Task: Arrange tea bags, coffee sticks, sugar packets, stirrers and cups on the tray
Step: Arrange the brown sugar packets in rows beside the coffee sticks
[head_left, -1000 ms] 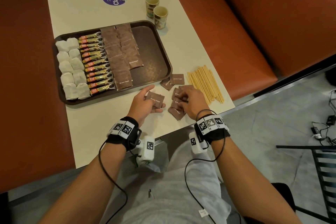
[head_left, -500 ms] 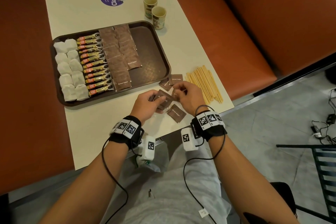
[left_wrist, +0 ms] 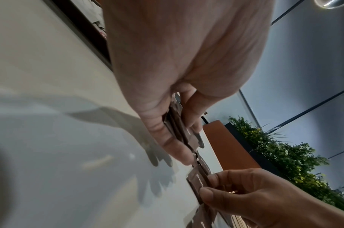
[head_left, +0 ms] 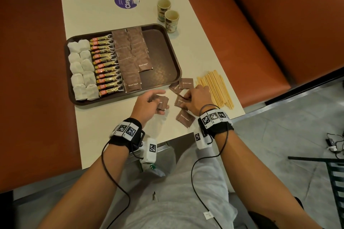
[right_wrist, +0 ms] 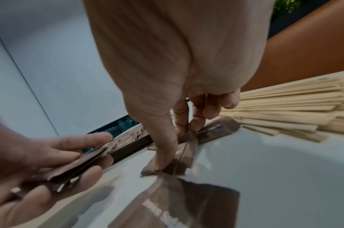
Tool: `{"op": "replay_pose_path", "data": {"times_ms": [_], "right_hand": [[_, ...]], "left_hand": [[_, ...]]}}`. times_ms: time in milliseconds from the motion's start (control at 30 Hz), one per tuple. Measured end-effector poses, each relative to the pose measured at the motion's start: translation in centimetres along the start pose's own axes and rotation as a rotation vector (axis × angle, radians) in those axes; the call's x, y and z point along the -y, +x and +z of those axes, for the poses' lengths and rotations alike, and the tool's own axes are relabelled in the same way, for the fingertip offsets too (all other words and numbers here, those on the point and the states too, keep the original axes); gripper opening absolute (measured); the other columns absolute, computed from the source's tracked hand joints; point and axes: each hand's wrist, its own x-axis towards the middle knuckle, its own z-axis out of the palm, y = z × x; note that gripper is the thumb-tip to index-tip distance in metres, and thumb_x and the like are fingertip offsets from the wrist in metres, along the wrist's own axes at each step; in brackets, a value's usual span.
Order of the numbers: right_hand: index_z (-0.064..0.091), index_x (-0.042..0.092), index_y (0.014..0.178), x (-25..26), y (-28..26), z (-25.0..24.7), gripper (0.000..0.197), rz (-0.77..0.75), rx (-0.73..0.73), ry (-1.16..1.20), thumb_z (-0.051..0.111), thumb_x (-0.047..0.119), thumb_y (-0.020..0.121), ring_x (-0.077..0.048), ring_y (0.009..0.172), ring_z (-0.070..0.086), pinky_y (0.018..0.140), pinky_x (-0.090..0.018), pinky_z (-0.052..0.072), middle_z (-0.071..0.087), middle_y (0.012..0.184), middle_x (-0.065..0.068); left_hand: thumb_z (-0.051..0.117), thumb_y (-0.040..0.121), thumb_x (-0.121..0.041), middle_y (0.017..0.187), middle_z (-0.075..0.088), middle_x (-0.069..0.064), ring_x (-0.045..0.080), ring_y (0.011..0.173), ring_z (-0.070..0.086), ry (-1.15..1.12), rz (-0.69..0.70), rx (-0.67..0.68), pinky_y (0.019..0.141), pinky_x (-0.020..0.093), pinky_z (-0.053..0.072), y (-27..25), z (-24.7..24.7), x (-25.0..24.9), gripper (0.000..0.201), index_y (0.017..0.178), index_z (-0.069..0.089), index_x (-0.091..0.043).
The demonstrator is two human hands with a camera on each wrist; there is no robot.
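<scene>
A brown tray (head_left: pixel 163 54) holds rows of white tea bags (head_left: pixel 81 70), coffee sticks (head_left: pixel 107 65) and brown sugar packets (head_left: pixel 130 57); its right part is bare. Just in front of the tray, my left hand (head_left: pixel 157 102) grips a small stack of sugar packets (head_left: pixel 163 102), edge-on between thumb and fingers in the left wrist view (left_wrist: pixel 178 132). To its right, my right hand (head_left: pixel 184 98) pinches one sugar packet (right_wrist: pixel 178 154) lying on the table. Loose packets (head_left: pixel 186 83) lie around it, one nearest me (head_left: pixel 185 118). Wooden stirrers (head_left: pixel 216 89) lie to the right; two paper cups (head_left: pixel 171 20) stand behind the tray.
The white table (head_left: pixel 104 132) is narrow, with orange bench seats (head_left: pixel 33 80) on both sides. A round purple sticker (head_left: pixel 125 0) lies at the far end. The table's near edge is just behind my wrists, and the stirrers reach close to the right edge.
My right hand passed a packet into my left hand's stack half a second ago, then moved back right onto another packet on the table. The left hand kept its stack.
</scene>
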Motion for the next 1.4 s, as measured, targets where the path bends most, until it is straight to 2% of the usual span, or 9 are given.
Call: {"op": "replay_pose_path", "data": {"times_ms": [133,233,367,467,600,800,933,1167,1400], "right_hand": [[0.073,0.028,0.084,0.6,0.5,0.5,0.005,0.019,-0.037,0.129,0.074,0.031,0.089,-0.027,0.11,0.044,0.081,-0.033,0.036,0.062,0.108,0.0],[0.063,0.032,0.075,1.3,0.8,0.6,0.016,0.038,-0.072,0.315,0.071,0.029,0.088,-0.02,0.096,0.055,0.077,-0.03,0.044,0.065,0.104,-0.004],[0.068,0.026,0.085,3.6,0.5,-1.6,0.008,-0.129,-0.104,0.486,0.073,0.021,0.088,-0.006,0.079,0.06,0.073,-0.019,0.05,0.068,0.089,0.008],[0.07,0.024,0.091,6.1,-0.1,-3.2,0.005,-0.269,-0.114,0.566,0.074,0.021,0.089,-0.002,0.078,0.061,0.07,-0.015,0.045,0.069,0.086,0.011],[0.071,0.021,0.093,9.2,-0.4,-4.5,0.006,-0.38,-0.123,0.65,0.074,0.018,0.089,0.003,0.072,0.056,0.063,-0.005,0.041,0.066,0.084,0.011],[0.074,0.024,0.101,11.9,0.8,-4.2,0.018,-0.375,-0.138,0.631,0.076,0.036,0.088,0.001,0.075,0.058,0.065,-0.008,0.04,0.067,0.086,0.013],[0.074,0.019,0.103,13.1,1.6,-3.7,0.022,-0.388,-0.083,0.703,0.076,0.035,0.088,-0.007,0.079,0.063,0.07,-0.016,0.046,0.071,0.088,0.006],[0.072,0.021,0.086,14.0,4.8,-3.0,0.012,-0.397,-0.069,0.727,0.074,0.033,0.088,-0.023,0.08,0.068,0.077,-0.041,0.057,0.072,0.083,-0.003],[0.072,0.02,0.088,12.1,9.0,-2.2,0.011,-0.27,-0.085,0.659,0.074,0.031,0.089,-0.015,0.077,0.064,0.076,-0.033,0.054,0.071,0.082,0.003]], "left_hand": [[0.045,0.104,0.004,0.118,0.071,0.023,0.031,0.091,0.078,0.024,-0.032,-0.044,0.069,0.034,0.061,0.0,-0.8,-0.1,0.031,0.108,0.075,-0.005],[0.049,0.105,0.0,0.115,0.072,0.022,0.03,0.091,0.078,-0.008,-0.025,-0.097,0.068,0.034,0.061,-0.2,-1.6,-0.4,0.027,0.104,0.075,-0.009],[0.065,0.102,-0.011,0.102,0.076,0.022,0.034,0.093,0.077,-0.059,0.014,-0.144,0.071,0.035,0.063,-0.9,-2.7,-1.3,0.012,0.109,0.074,-0.007],[0.074,0.096,-0.02,0.093,0.077,0.02,0.034,0.092,0.076,-0.064,0.068,-0.136,0.078,0.04,0.064,-1.7,-3.5,-2.2,0.019,0.111,0.075,-0.008],[0.074,0.096,-0.022,0.096,0.077,0.021,0.029,0.087,0.077,-0.061,0.114,-0.121,0.072,0.037,0.064,-2.4,-4.5,-3.4,0.024,0.112,0.075,-0.004],[0.071,0.098,-0.018,0.092,0.078,0.019,0.025,0.078,0.073,-0.113,0.18,-0.245,0.064,0.033,0.062,-2.4,-6.6,-4.1,0.014,0.106,0.077,-0.008],[0.068,0.101,-0.018,0.092,0.078,0.019,0.021,0.076,0.073,-0.151,0.198,-0.293,0.064,0.032,0.062,-2.1,-7.6,-4.5,0.01,0.104,0.077,-0.015],[0.065,0.101,-0.01,0.099,0.077,0.019,0.022,0.077,0.073,-0.164,0.134,-0.331,0.066,0.035,0.064,-0.2,-8.6,-4.8,0.011,0.102,0.076,-0.013],[0.058,0.101,0.003,0.125,0.068,0.006,0.02,0.079,0.077,-0.14,0.051,-0.389,0.086,0.049,0.064,1.8,-10.1,-4.2,0.032,0.116,0.073,-0.02]]}}
